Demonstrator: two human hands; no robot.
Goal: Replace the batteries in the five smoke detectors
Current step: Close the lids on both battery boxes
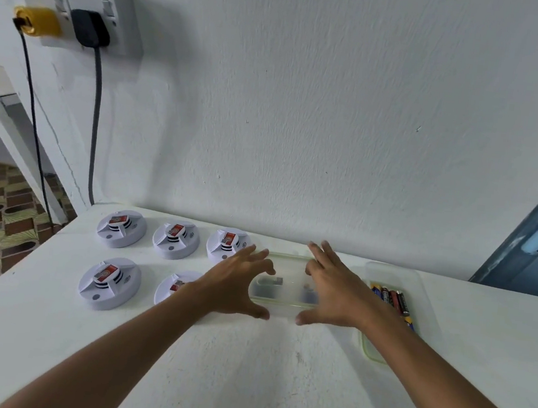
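Observation:
Five white smoke detectors with red labels lie on the white table: three in a back row, the first [121, 228], the second [176, 239] and the third [225, 245], and two in front, one [109, 282] fully visible and one [174, 285] partly hidden by my left forearm. A clear lidded plastic box [285, 288] sits between my hands, with dark items blurred inside. My left hand [236, 283] is at its left end and my right hand [334, 293] at its right end, fingers spread and thumbs at the front edge. Several batteries [392, 300] lie in a clear tray [418, 286] to the right.
The table stands against a white wall. On the wall at the upper left, a socket holds a yellow plug [37, 21] and a black plug [90, 29], and their cables hang down past the table's left corner. A blue door [535, 245] stands at the right.

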